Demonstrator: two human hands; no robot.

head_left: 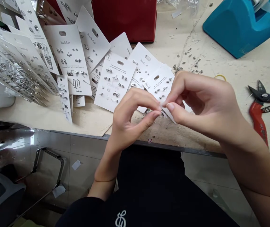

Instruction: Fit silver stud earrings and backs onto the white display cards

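Both hands meet above the table near its front edge. My left hand (133, 118) pinches with thumb and forefinger, and my right hand (198, 104) pinches just beside it, the fingertips almost touching. Whatever lies between the fingertips is too small to make out. Behind and below them, white earring cards (116, 78) lie overlapping, bearing small silver earrings. One card (157, 78) is partly hidden by my right hand. Loose silver earring pieces (193, 58) are scattered beyond my right hand.
Red-handled cutters (259, 116) lie at the right. A blue tape dispenser (231, 28) stands at the back right, a dark red box (125, 19) at the back middle. More carded earrings (26, 60) stand stacked at the left. The table edge (168, 146) runs below the hands.
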